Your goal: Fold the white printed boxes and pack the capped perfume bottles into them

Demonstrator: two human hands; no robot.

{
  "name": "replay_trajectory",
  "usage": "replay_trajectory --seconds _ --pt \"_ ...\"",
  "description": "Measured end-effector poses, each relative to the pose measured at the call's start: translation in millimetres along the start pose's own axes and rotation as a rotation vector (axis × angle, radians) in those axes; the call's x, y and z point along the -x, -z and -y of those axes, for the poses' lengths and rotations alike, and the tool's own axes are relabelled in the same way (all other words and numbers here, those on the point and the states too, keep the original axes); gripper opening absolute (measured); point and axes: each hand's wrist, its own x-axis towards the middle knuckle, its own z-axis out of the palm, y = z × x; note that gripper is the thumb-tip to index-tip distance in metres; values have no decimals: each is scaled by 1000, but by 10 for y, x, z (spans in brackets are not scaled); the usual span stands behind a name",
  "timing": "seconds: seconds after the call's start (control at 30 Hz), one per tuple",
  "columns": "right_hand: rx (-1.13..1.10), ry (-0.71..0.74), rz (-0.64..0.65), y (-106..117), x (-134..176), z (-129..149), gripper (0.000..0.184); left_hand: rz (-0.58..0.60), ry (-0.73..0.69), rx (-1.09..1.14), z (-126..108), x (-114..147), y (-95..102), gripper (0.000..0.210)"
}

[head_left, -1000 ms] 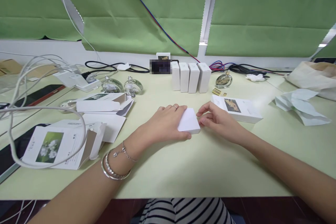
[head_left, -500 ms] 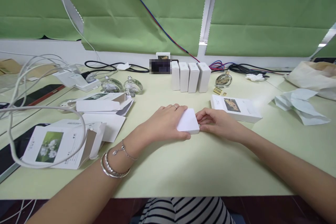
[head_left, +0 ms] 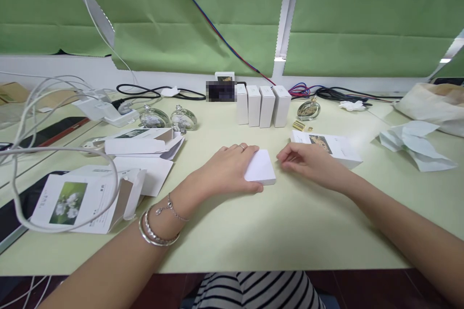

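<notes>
My left hand grips a small white box that lies on the table, its thumb along the near side and its fingers over the far side. To the right of the box, a small gap away, is my right hand, with fingers curled in toward the thumb and nothing visible in them. Partly behind that hand lies a white carton with a flower picture. Beyond it are a gold cap and a round glass bottle.
Several narrow white boxes stand at the back. Two glass bottles are to their left. Opened cartons and looped white cable crowd the left side. Crumpled paper and a cloth bag lie at the right.
My right hand has drawn back to the right, off the white box's edge, and its fingers have curled closer together. My left hand and the box have stayed put.
</notes>
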Motion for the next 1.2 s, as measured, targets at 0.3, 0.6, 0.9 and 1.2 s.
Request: replay_trajectory --seconds 0.3,0.6,0.9,1.2 --pt "660 -137 -57 489 13 -671 89 -8 -5 -8 22 -1 -14 75" --pt "323 76 74 504 24 -431 89 -17 -73 148 -62 39 100 80" --pt "331 179 170 316 30 -208 89 -101 -117 285 -65 39 95 74" --pt "458 213 119 145 39 -187 86 -128 -48 142 -90 12 -6 60"
